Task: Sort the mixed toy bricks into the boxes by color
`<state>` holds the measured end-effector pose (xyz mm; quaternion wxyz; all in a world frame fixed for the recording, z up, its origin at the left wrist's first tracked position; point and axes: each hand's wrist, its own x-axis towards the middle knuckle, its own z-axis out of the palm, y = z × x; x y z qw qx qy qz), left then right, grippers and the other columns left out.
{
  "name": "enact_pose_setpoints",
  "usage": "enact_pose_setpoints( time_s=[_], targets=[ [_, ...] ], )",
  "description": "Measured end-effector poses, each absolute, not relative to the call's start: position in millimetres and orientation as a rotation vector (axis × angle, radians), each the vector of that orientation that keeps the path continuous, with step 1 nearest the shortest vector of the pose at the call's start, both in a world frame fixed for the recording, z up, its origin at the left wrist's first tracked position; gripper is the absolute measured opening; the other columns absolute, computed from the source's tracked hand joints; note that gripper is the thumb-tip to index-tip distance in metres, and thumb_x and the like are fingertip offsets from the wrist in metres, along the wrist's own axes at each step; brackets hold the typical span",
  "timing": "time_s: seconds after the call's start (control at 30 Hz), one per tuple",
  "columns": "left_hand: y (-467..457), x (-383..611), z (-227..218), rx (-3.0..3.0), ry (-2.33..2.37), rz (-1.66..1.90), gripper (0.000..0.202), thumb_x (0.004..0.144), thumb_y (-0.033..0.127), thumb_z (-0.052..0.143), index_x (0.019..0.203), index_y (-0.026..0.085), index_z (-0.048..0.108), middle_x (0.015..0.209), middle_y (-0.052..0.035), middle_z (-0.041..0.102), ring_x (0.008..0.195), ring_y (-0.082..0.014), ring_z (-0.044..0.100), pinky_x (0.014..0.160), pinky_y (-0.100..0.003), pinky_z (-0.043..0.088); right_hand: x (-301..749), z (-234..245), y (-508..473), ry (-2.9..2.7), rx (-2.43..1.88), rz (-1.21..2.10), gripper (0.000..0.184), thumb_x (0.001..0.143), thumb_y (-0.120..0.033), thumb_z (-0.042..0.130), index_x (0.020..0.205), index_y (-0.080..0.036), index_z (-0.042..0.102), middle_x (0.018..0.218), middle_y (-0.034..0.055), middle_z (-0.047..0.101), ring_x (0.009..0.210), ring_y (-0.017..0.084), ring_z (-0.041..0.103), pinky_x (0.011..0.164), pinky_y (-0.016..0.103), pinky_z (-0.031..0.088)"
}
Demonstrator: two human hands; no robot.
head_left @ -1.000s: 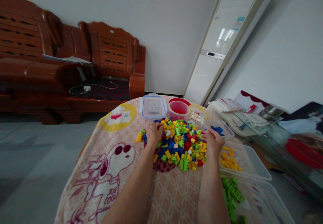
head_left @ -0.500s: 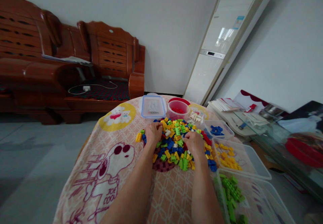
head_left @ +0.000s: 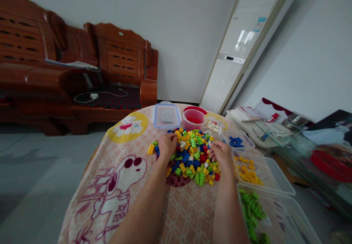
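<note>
A heap of mixed toy building bricks (head_left: 189, 156) in yellow, green, blue, red and white lies on the cloth-covered table. At the heap's left edge rests my left hand (head_left: 167, 145), fingers curled inward and closed; whatever they may hold is hidden. My right hand (head_left: 221, 154) is over the right side of the heap, thumb and fingertips pinched together. A small bit at those fingertips is too blurred to name. Just left of my left hand sits a yellow brick (head_left: 151, 149).
Along the right stand clear boxes with blue bricks (head_left: 235, 142), yellow bricks (head_left: 249, 170) and green bricks (head_left: 251, 209). Behind the heap are a round tub (head_left: 194, 125) of red bricks, several white bricks (head_left: 213, 127) and a blue-rimmed lidded box (head_left: 167, 116). A glass table (head_left: 291, 152) adjoins right.
My right hand has moved right across the heap, uncovering bricks in the middle and covering some at the right edge. My left hand stays in place.
</note>
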<state>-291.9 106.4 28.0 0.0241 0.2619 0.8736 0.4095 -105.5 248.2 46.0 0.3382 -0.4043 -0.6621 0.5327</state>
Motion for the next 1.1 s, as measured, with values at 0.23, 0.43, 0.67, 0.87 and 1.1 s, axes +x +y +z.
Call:
enact_pose_setpoints(
  time_s=[0.23,0.43,0.67,0.87,1.1],
  targets=[
    [107.0,-292.0,27.1,0.826,2.712,1.274,0.032,0.089,0.020,0.055,0.110,0.019,0.079,0.105,-0.0074,0.078,0.101,-0.0233,0.070,0.095,-0.034,0.051,-96.2,18.7,288.4,-1.058,-0.944,1.141,0.053,0.059,-0.044,0.073,0.101,-0.014,0.066,0.077,0.0048,0.072,0.075,0.024,0.073,0.063,0.035,0.063],
    [107.2,-291.7,26.8,0.812,2.711,1.286,0.032,0.089,0.020,0.055,0.110,0.019,0.079,0.108,-0.0073,0.078,0.104,-0.0233,0.070,0.096,-0.033,0.051,-94.1,8.5,297.0,-1.090,-0.962,1.042,0.059,0.062,-0.044,0.070,0.112,-0.013,0.069,0.105,0.0106,0.074,0.097,0.026,0.072,0.081,0.039,0.063],
    [106.9,-291.4,26.6,0.823,2.725,1.283,0.032,0.089,0.020,0.055,0.110,0.020,0.079,0.109,-0.0068,0.078,0.103,-0.0229,0.070,0.094,-0.032,0.051,-107.8,27.3,267.4,-1.540,-1.017,1.041,0.044,0.073,-0.046,0.062,0.095,-0.011,0.077,0.069,0.0074,0.073,0.057,0.021,0.066,0.055,0.031,0.054],
    [106.8,-293.2,25.8,0.876,2.719,1.280,0.031,0.087,0.020,0.054,0.103,0.021,0.081,0.103,-0.0060,0.079,0.099,-0.0232,0.070,0.090,-0.032,0.051,-118.9,40.8,244.4,-2.050,-0.988,0.789,0.032,0.081,-0.039,0.056,0.086,-0.016,0.079,0.062,0.0048,0.070,0.061,0.020,0.065,0.062,0.028,0.048],
    [106.3,-292.0,26.7,0.838,2.706,1.300,0.031,0.087,0.020,0.054,0.103,0.022,0.081,0.103,-0.0052,0.079,0.097,-0.0222,0.070,0.090,-0.032,0.051,-123.7,52.3,226.0,-2.493,-1.158,0.420,0.020,0.084,-0.026,0.065,0.096,-0.025,0.081,0.093,0.0051,0.079,0.090,0.021,0.071,0.078,0.027,0.048]
  ],
)
